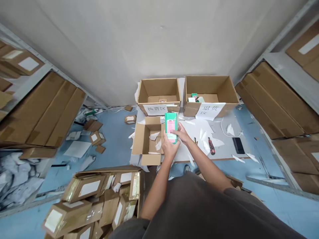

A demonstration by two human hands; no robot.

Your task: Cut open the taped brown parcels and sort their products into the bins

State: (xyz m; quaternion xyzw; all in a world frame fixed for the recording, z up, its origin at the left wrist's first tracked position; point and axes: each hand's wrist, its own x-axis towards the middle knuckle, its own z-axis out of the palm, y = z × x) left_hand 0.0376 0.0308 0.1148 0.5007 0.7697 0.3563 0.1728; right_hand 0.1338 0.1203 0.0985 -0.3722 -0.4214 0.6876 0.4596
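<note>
A small green box (171, 117) with a pink picture on its front is held upright over the low table. My left hand (169, 148) is closed around its lower left part. From the right, my right hand (182, 133) grips the same box, with the thumb lying across its front. Just left of the hands an open cardboard carton (139, 139) contains scraps of white paper. Behind stand two larger open cartons with handwritten paper signs: the left carton (159, 87) holds a small item, and the right carton (211, 84) holds several small green and white boxes.
On the table's right lie a red utility knife (211, 146), a black phone (238, 145), a white cable and paper scraps. A big carton of taped parcels (91, 187) stands at lower left. Shelves with long brown boxes (42, 111) flank both sides. Loose parcels (97, 137) lie on the blue floor.
</note>
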